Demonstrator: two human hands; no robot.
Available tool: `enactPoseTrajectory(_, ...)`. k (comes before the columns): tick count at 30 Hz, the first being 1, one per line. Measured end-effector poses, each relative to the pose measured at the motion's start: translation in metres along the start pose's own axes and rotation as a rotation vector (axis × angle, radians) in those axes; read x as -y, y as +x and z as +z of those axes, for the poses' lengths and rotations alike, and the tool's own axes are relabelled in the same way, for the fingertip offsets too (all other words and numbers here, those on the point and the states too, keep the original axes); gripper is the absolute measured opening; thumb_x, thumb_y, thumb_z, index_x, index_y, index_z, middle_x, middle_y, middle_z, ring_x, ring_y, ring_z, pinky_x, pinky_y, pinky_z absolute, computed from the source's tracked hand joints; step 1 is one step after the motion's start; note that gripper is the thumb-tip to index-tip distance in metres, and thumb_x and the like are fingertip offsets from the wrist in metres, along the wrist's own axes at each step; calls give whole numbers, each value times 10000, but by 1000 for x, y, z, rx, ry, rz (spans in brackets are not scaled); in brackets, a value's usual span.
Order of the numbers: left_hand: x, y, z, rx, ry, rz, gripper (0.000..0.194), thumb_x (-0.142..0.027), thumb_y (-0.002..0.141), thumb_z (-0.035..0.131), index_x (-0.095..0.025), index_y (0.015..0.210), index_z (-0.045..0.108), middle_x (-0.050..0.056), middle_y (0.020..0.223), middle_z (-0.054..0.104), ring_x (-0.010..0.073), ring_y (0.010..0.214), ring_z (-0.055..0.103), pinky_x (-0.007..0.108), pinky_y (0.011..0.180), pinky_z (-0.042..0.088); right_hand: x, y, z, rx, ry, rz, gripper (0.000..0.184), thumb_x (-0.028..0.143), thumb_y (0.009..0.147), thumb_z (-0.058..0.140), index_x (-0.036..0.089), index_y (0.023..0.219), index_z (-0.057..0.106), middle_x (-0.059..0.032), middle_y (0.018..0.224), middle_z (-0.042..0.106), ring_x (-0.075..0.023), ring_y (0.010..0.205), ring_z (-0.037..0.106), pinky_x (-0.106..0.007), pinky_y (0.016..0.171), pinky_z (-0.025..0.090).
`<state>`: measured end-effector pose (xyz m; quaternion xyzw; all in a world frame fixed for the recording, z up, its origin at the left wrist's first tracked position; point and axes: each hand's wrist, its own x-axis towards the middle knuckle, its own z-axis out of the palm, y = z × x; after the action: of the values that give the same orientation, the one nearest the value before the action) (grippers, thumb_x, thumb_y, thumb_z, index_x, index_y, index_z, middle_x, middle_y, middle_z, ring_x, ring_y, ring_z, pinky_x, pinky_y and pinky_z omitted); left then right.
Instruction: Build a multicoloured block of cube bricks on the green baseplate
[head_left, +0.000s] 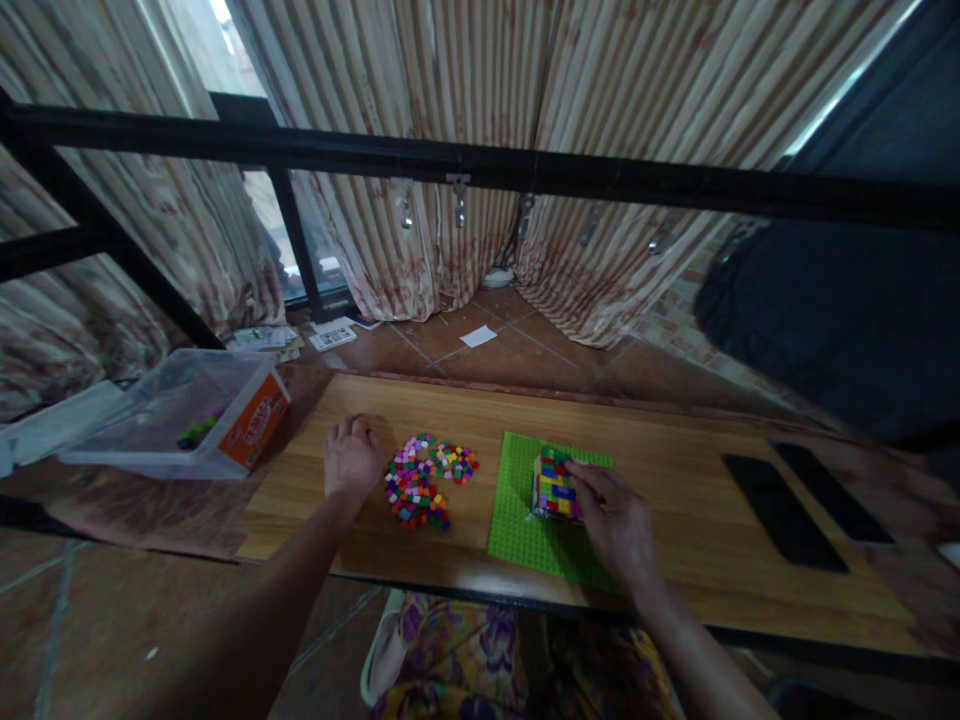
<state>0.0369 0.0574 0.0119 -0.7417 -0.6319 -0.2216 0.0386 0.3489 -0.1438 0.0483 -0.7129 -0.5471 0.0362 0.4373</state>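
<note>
A block-like build of multicoloured toy bricks stands on a green studded baseplate. My right hand reaches over its right side, thumb and fingers pinched together at its top. Whatever sits between those fingertips is too small and covered to make out. To the left, a loose heap of small coloured bricks is spread on the wooden table. Just beside the heap's left edge, my left hand rests palm down on the tabletop, its fingers curled in. The inside of that hand is hidden.
A clear plastic bin with an orange label and a few green pieces inside stands left of the table. Two dark flat slabs lie at the right. A black metal bar crosses in front of the curtains. Papers lie on the floor.
</note>
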Motion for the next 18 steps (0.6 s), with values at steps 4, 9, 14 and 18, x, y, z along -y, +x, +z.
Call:
enactPoseTrajectory(4, 0, 0, 0, -6, -3, -12, 361, -231, 847, 382, -110, 1090, 621, 164, 1147, 634, 320, 1058, 550, 459, 927, 416, 14, -3, -7, -90, 64, 78, 307, 399, 907, 510, 196, 1012, 716, -85, 984, 726, -220, 871, 679, -370, 799, 541)
enactPoseTrajectory(9, -1, -1, -1, 16, -7, -26, 362, -227, 853, 384, -103, 1102, 616, 167, 1155, 629, 318, 1063, 545, 455, 938, 412, 50, -10, 4, -61, 102, 52, 236, 355, 905, 529, 220, 975, 710, -73, 1002, 726, -213, 906, 679, -351, 807, 534)
enactPoseTrajectory(14, -2, -2, -1, 20, -16, -33, 352, -221, 845, 404, -103, 1105, 609, 166, 1165, 621, 317, 1072, 543, 453, 952, 402, 75, -17, 50, 161, 99, -58, 242, 232, 913, 475, 209, 990, 704, -68, 954, 722, -195, 874, 675, -323, 803, 523)
enactPoseTrajectory(18, -2, -2, -2, 20, -8, -27, 338, -214, 841, 408, -109, 1090, 612, 166, 1152, 627, 319, 1062, 545, 454, 944, 404, 73, -13, 88, 192, -2, -55, 295, 168, 893, 427, 209, 962, 710, -72, 909, 715, -206, 849, 655, -341, 814, 508)
